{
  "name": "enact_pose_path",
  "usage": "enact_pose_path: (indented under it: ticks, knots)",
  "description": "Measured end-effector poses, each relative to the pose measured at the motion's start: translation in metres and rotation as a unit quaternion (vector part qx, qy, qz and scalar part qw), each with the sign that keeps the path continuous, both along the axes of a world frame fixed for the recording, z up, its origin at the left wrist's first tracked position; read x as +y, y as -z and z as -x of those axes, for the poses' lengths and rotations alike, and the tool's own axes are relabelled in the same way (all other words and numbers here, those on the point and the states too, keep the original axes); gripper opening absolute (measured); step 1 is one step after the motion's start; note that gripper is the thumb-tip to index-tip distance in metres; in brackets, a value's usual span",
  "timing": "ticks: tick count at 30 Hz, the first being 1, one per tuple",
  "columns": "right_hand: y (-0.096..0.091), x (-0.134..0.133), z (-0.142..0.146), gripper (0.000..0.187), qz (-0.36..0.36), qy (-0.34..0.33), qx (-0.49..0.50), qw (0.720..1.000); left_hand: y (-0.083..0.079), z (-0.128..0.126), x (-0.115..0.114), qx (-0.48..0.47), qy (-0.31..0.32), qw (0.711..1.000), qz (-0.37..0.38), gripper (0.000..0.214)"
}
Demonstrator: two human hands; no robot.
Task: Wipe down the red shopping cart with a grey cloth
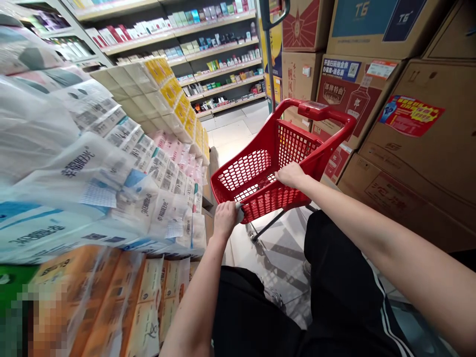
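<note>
Red plastic wheeled shopping basket (266,198) is positioned at 12 o'clock in the head view. Its near rim is gripped firmly by the left hand (225,220) and clasped by the right hand (292,174), both closed on it. Wrapped tissue packs (111,168) are stacked at 9 o'clock; cardboard cartons (420,148) are stacked at 3 o'clock.

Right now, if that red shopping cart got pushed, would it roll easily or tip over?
The red shopping cart will probably roll easily: a caster shows under its frame on smooth floor tiles. Its plastic mesh basket looks light, so it might tip if jerked sideways, though the left hand and right hand on its rim may steady it.
</note>
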State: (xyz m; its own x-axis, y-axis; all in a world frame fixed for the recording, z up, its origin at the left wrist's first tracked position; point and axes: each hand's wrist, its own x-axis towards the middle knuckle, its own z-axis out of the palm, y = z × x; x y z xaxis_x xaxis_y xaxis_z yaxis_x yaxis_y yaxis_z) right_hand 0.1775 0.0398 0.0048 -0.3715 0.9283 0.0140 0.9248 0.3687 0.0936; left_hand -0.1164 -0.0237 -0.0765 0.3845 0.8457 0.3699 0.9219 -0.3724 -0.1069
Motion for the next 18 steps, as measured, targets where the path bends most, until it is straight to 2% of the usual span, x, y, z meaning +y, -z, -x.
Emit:
enact_pose_path:
  ticks: [4, 8, 14, 18]
  knots:
    - [0.006, -0.008, 0.016, 0.05, -0.01, -0.037, 0.023, 0.999, 0.01, -0.017, -0.007, -0.033, 0.011, 0.999, -0.012, 0.025]
    - [0.008, -0.008, 0.02, 0.051, -0.013, -0.019, 0.038, 0.999, 0.017, -0.023, -0.015, -0.056, 0.034, 0.998, -0.023, 0.029]
    - [0.01, 0.001, 0.038, 0.044, 0.027, 0.02, 0.041, 0.999, 0.012, -0.023, -0.015, -0.046, 0.039, 0.998, -0.005, 0.027]
    - [0.02, -0.005, 0.062, 0.046, 0.048, -0.005, 0.064, 0.997, 0.01, -0.024, -0.012, -0.048, 0.035, 0.998, 0.005, 0.025]
